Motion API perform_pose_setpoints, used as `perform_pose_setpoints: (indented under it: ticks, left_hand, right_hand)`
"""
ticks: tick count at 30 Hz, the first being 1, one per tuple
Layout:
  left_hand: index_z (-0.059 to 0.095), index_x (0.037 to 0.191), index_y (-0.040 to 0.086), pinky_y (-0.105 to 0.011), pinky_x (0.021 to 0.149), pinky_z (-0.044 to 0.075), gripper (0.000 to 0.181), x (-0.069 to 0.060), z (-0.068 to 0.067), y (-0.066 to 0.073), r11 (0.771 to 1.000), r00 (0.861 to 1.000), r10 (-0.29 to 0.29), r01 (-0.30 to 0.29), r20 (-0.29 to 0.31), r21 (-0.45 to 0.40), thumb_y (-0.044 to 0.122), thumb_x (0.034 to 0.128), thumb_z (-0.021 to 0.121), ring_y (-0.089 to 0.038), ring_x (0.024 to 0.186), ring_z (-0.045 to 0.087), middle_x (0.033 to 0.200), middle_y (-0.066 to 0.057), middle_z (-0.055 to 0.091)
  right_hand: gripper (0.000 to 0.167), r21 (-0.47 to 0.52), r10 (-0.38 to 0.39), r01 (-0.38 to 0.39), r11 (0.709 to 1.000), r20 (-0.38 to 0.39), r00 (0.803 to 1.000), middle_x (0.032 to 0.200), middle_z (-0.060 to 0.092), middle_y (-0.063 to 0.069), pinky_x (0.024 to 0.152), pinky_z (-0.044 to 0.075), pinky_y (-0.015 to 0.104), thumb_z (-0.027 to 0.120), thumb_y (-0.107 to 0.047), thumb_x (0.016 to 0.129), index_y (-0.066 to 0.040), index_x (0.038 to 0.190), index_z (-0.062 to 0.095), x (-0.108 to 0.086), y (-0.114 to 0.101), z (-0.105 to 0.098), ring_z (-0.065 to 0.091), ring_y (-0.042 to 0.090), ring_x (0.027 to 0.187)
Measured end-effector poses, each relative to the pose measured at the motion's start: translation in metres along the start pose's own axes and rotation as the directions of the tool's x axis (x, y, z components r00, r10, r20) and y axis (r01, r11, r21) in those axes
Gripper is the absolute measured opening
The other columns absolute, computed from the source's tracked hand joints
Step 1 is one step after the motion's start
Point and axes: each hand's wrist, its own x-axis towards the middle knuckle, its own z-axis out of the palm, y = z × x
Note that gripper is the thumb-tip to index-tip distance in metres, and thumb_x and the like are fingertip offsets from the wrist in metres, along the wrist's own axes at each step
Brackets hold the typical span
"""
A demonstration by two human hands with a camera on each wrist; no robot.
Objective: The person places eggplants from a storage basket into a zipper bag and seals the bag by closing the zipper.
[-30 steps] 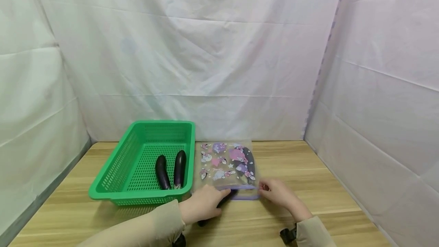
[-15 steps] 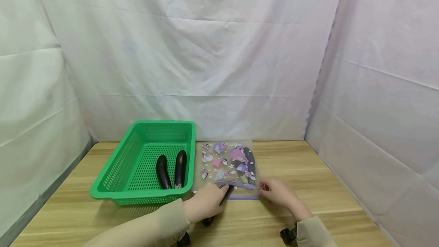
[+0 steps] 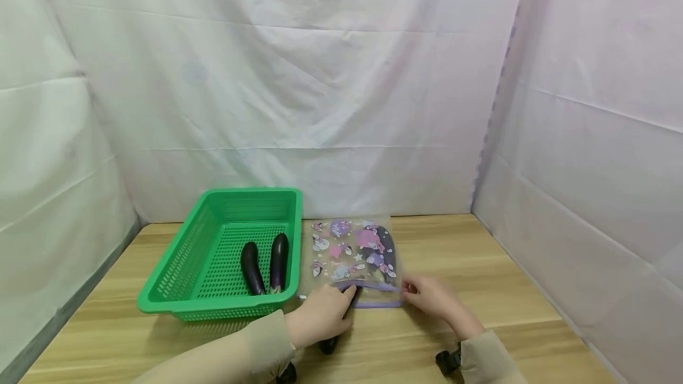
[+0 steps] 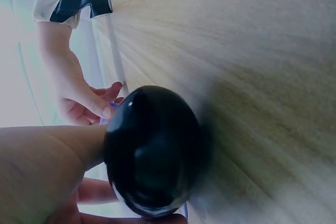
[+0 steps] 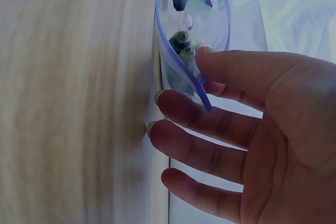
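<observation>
Left hand [image 3: 320, 316]: closed round an eggplant [image 3: 329, 344], blunt end toward the wearer, front end at the mouth of a printed resealable bag [image 3: 347, 253]. Right hand [image 5: 226, 114]: thumb and forefinger pinching the bag's purple rim [image 5: 191, 77] at the right corner, other fingers loosely bent, holding nothing.

Handling, as judged: push low and flat, beneath the upper purple strip; hold the corner firm against dragging; steer left of the contents; avoid snagging the rim.

Inside bag, right side: at least two eggplants, stem ends [image 5: 181, 38] toward the mouth. Print: pink and purple cartoon figures, stars; possible lettering, too small to read. No brand legible.

Left of bag: green perforated plastic basket [image 3: 224, 303], unmarked as far as visible, containing two eggplants [image 3: 278, 262]. Beneath all: wood-grain table [image 3: 480, 313].
</observation>
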Motion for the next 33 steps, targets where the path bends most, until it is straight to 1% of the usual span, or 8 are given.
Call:
perform_pose_setpoints:
  ticks: [3, 7, 14, 21, 24, 28, 31, 33]
  left_hand:
    - [0.060, 0.132, 0.005, -0.026, 0.040, 0.037, 0.055, 0.000, 0.000, 0.001, 1.000, 1.000, 0.001, -0.001, 0.001, 0.010, 0.033, 0.0857, 0.069, -0.009, 0.047, 0.043, 0.050, 0.002, 0.046]
    - [0.064, 0.127, 0.007, -0.027, 0.044, 0.043, 0.052, -0.002, -0.005, 0.003, 0.999, 1.000, 0.021, -0.020, -0.009, 0.031, 0.036, 0.0850, 0.070, -0.009, 0.052, 0.050, 0.055, 0.000, 0.053]
    - [0.069, 0.112, 0.013, -0.031, 0.046, 0.046, 0.038, -0.013, -0.011, 0.006, 0.995, 0.996, 0.069, -0.064, -0.060, 0.078, 0.037, 0.0831, 0.072, -0.015, 0.057, 0.058, 0.059, 0.000, 0.056]
    - [0.071, 0.114, 0.021, -0.028, 0.045, 0.041, 0.028, -0.022, -0.013, 0.005, 0.993, 0.992, 0.113, -0.110, -0.049, 0.052, 0.030, 0.0869, 0.070, -0.010, 0.049, 0.049, 0.054, 0.003, 0.053]
    - [0.073, 0.113, 0.023, -0.027, 0.045, 0.041, 0.025, -0.023, -0.013, 0.005, 0.990, 0.989, 0.137, -0.135, -0.063, 0.042, 0.027, 0.0886, 0.069, -0.008, 0.048, 0.048, 0.054, 0.004, 0.054]
    - [0.074, 0.106, 0.023, -0.026, 0.044, 0.039, 0.017, -0.022, -0.012, 0.005, 0.988, 0.986, 0.151, -0.148, -0.077, 0.041, 0.025, 0.0892, 0.069, -0.007, 0.047, 0.046, 0.053, 0.005, 0.052]
    - [0.073, 0.097, 0.021, -0.025, 0.043, 0.035, 0.010, -0.021, -0.013, 0.004, 0.988, 0.986, 0.154, -0.153, -0.068, 0.019, 0.023, 0.0888, 0.069, -0.006, 0.045, 0.041, 0.051, 0.006, 0.046]
    - [0.070, 0.091, 0.019, -0.023, 0.041, 0.033, 0.004, -0.020, -0.014, 0.003, 0.990, 0.989, 0.139, -0.139, -0.049, -0.011, 0.022, 0.0896, 0.067, -0.005, 0.043, 0.039, 0.050, 0.007, 0.043]
  right_hand:
    - [0.021, -0.001, 0.002, -0.002, 1.000, -0.005, 1.000, 0.065, 0.047, -0.011, 0.051, 0.037, 0.026, 0.068, -0.018, 0.089, -0.023, 0.075, 0.053, 0.000, -0.001, 0.000, 0.042, 0.006, 0.055]
    - [0.022, -0.014, 0.006, -0.006, 1.000, 0.001, 1.000, 0.064, 0.047, -0.011, 0.050, 0.036, 0.026, 0.069, -0.018, 0.089, -0.023, 0.075, 0.053, 0.001, -0.001, -0.001, 0.042, 0.005, 0.055]
    - [0.023, -0.014, 0.007, -0.007, 1.000, -0.002, 1.000, 0.064, 0.046, -0.011, 0.050, 0.036, 0.026, 0.069, -0.019, 0.089, -0.023, 0.074, 0.052, 0.000, 0.000, 0.000, 0.041, 0.005, 0.054]
    - [0.022, -0.011, -0.004, 0.004, 1.000, 0.001, 1.000, 0.065, 0.046, -0.011, 0.051, 0.036, 0.026, 0.069, -0.018, 0.089, -0.023, 0.075, 0.053, 0.001, 0.000, -0.002, 0.041, 0.005, 0.056]
    - [0.022, -0.018, 0.002, -0.002, 1.000, 0.001, 1.000, 0.065, 0.047, -0.011, 0.051, 0.036, 0.026, 0.069, -0.019, 0.090, -0.023, 0.075, 0.053, 0.000, 0.000, -0.003, 0.041, 0.005, 0.056]
    - [0.022, -0.036, 0.008, -0.008, 0.999, 0.004, 1.000, 0.064, 0.046, -0.011, 0.050, 0.035, 0.026, 0.069, -0.021, 0.090, -0.024, 0.075, 0.053, 0.000, 0.000, -0.003, 0.040, 0.006, 0.055]
    - [0.022, -0.037, 0.005, -0.005, 0.999, 0.006, 1.000, 0.065, 0.046, -0.012, 0.051, 0.035, 0.026, 0.069, -0.021, 0.090, -0.024, 0.075, 0.053, 0.000, -0.001, -0.003, 0.040, 0.006, 0.056]
    - [0.022, -0.029, 0.002, -0.002, 1.000, 0.005, 1.000, 0.065, 0.046, -0.011, 0.051, 0.035, 0.026, 0.069, -0.020, 0.090, -0.023, 0.075, 0.053, 0.001, -0.001, -0.003, 0.041, 0.006, 0.056]
